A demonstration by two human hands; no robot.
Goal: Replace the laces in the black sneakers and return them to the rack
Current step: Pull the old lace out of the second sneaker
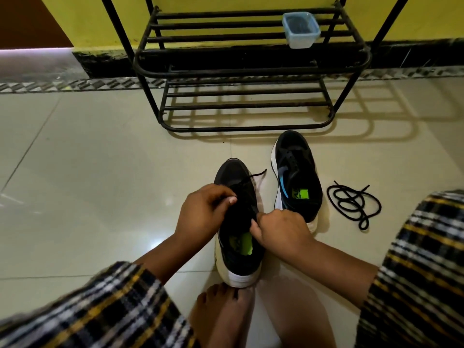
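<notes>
Black lace [253, 177] pinched by both hands [204, 214] [278, 228] over near sneaker [237, 257].

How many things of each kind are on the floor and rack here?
Black sneakers with white soles: 2, near, far
Black laces: 2, loose coil, one in near sneaker
Clear plastic container: 1
Black metal rack: 1
Total: 6

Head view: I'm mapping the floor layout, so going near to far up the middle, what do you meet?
Bare foot → sneaker being laced in both hands → second sneaker → shoe rack → plastic container on the rack's upper shelf.
</notes>
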